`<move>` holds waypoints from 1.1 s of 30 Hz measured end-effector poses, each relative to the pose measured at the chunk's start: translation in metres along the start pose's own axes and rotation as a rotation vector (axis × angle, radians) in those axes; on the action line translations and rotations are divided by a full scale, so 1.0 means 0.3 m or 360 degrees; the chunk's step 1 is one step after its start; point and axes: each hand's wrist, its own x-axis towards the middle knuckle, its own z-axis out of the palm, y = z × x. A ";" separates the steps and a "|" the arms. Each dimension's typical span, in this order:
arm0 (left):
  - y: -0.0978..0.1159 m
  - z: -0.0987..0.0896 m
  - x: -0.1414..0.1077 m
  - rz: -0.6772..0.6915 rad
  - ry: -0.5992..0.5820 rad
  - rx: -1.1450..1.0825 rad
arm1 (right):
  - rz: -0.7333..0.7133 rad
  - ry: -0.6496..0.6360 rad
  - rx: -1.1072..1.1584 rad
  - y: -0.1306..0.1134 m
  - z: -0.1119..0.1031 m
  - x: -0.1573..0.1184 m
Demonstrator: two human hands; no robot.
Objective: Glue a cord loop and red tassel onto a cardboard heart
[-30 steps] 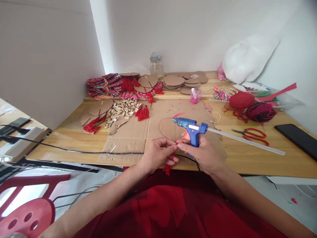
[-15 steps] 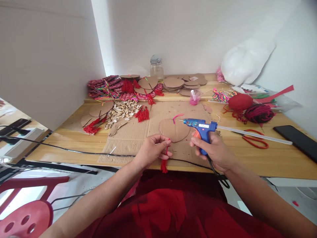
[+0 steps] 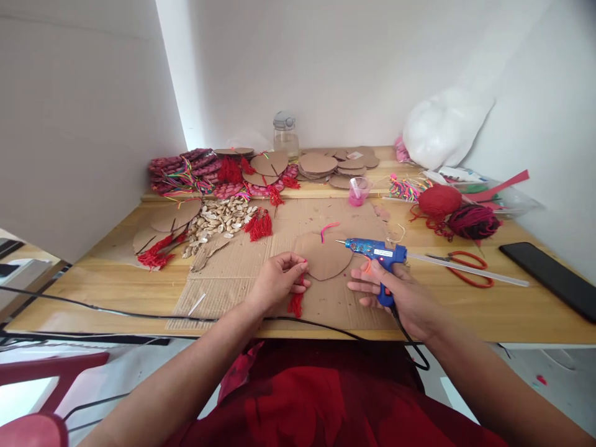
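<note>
Left grip [image 3: 282, 279] pinches the tassel [image 3: 295, 304] by its top, lower centre of frame; I judge it soft, light. Right grip [image 3: 406, 299] holds the stiff, probably hot-tipped glue gun [image 3: 375, 249], centre-right, sensibly by its handle.

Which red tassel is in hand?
The red tassel hanging below the left hand; neither hand touches the others, which are farther back.

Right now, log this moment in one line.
left hand: pinching red yarn tassel | right hand: holding blue plastic glue gun | rounded brown cardboard cutout: on tan corrugated cardboard sheet
</note>
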 end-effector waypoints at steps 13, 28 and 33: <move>0.007 -0.022 -0.002 0.0190 0.0053 -0.0105 | -0.0115 -0.0075 0.0031 -0.153 -0.014 0.007; 0.080 -0.019 0.066 0.0265 -0.0073 0.0593 | -0.0051 -0.0132 -0.0840 -0.171 -0.080 -0.010; 0.072 -0.017 0.110 0.0548 -0.0068 0.0960 | 0.0039 -0.0146 -0.0815 -0.137 -0.043 0.003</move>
